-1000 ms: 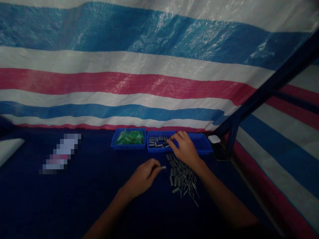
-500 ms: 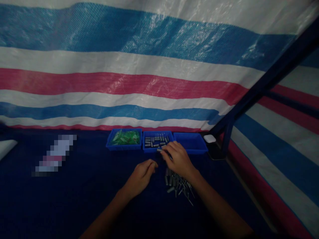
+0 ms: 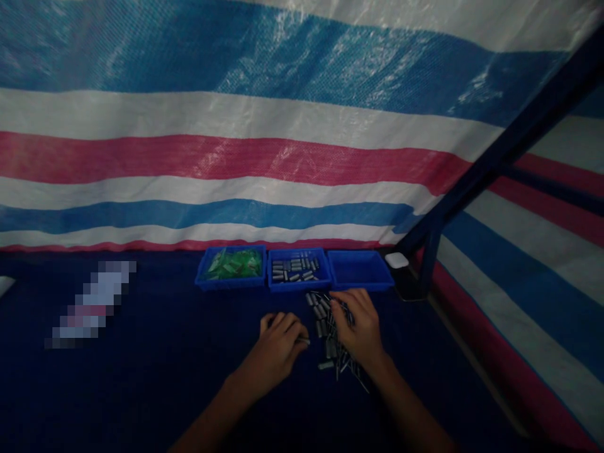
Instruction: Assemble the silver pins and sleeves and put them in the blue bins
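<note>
While left hand (image 3: 278, 349) pinches small pale piece (image 3: 303, 340), right hand's (image 3: 361, 324) fingers (image 3: 348, 296) curl over slim metallic rods (image 3: 343, 363), grip unclear.

Head-worn view, forward and down

Bench (image 3: 117, 390) is lying open across lower left. Right of centre, the pile of metal parts (image 3: 321, 329) is obstructing low passage; blue bins (image 3: 298, 287) are forming a barrier behind, mid-frame.

At lower centre, the left hand (image 3: 282, 346) partly hides its piece (image 3: 303, 340), and the right hand (image 3: 361, 327) covers some of the pile (image 3: 330, 347).
</note>
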A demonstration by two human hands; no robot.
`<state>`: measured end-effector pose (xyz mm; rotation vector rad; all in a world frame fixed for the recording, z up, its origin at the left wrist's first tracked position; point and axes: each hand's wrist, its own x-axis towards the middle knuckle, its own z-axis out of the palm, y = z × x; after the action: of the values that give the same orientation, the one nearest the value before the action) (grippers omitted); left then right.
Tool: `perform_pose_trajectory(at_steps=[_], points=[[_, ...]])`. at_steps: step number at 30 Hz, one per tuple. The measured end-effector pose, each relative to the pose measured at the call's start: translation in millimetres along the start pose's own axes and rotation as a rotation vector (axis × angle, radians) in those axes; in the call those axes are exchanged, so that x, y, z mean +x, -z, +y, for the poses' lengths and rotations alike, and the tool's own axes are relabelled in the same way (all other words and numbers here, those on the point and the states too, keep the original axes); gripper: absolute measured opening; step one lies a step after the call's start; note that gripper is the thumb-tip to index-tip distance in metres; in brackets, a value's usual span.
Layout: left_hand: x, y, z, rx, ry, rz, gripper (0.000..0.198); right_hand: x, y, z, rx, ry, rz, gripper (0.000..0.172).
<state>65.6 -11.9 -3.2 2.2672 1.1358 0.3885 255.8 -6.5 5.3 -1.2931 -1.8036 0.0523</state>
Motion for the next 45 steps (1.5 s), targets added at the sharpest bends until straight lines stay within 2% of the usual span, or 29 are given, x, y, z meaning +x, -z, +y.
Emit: perform_pose_trajectory(at_steps=[6,16,19,23,26,29,32,35,37,39,43,45], points=[[5,3.2,-6,-0.513,0.151,0.209,0.01,-6,-9,-23,0.061,0.149,-0.373,0.015],[6,0.7,-5,-0.739,0.178,0.258,0.016,-6,-10,-24,0.03,0.153,-0.439,0.011],[3,0.9,0,-0.661,0.16,0.226,0.018,5,-4,-16,-0.003,0.139,-0.381,0.014],[-3,-3.0,8,-0.248,-0.002,0.083,0.017,39,-3,-4,-0.116,0.113,-0.275,0.018],[-6,-9.6,14,-0.004,-0.096,-0.018,0.022,66,-15,1,-0.245,0.115,-0.311,0.022],[-7,-13.7,19,0.105,-0.102,-0.039,0.018,79,-30,2,-0.327,0.052,-0.321,0.026],[-6,-13.0,18,0.141,-0.084,-0.024,0.011,70,-32,2,-0.286,-0.038,-0.189,0.028],[-5,-10.4,14,0.096,-0.063,-0.003,0.008,44,-20,1,-0.206,-0.063,-0.059,0.023],[-3,-7.9,10,0.03,-0.015,0.038,0.008,25,-12,-2,-0.127,-0.048,-0.018,0.02],[-1,-4.1,6,-0.053,0.035,0.103,0.01,9,-8,-9,-0.026,-0.014,-0.059,0.017],[3,6.3,0,-0.176,0.074,0.211,0.02,-6,-12,-23,0.088,0.111,-0.347,0.019],[4,9.5,-2,-0.187,0.089,0.232,0.024,-6,-15,-27,0.099,0.138,-0.405,0.02]])
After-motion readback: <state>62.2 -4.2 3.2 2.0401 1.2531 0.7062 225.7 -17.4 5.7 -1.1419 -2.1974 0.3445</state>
